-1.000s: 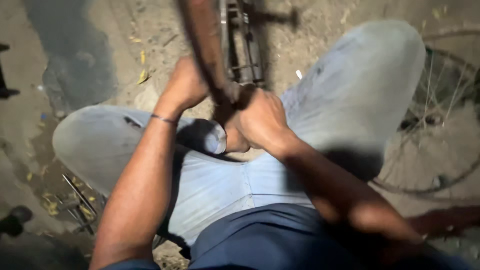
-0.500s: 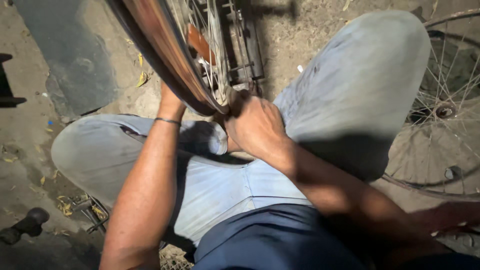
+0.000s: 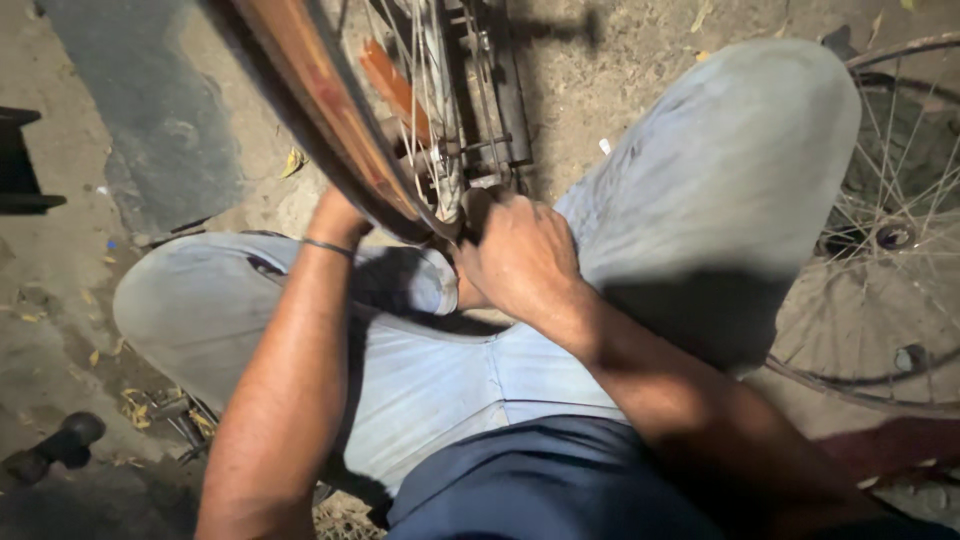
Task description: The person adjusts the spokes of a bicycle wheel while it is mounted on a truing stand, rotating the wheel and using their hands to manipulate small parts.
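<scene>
A bicycle wheel (image 3: 330,110) with a rusty orange-brown rim and thin spokes stands upright between my knees. My right hand (image 3: 520,255) is closed around the wheel's hub area, by the axle and frame end (image 3: 470,170). My left hand (image 3: 335,215) reaches behind the rim; the tyre hides its fingers, so only the wrist with a thin bangle (image 3: 327,246) shows. Both forearms rest over my light jeans (image 3: 430,370).
A second bare spoked wheel (image 3: 880,250) lies flat on the dirt at the right. A dark patch (image 3: 150,110) covers the ground at the upper left. A black knobbed object (image 3: 55,450) and small metal tools (image 3: 185,420) lie at the lower left.
The view has tipped so more of the upright wheel shows. My left hand has gone behind the rim, and my right hand has stayed at the hub.
</scene>
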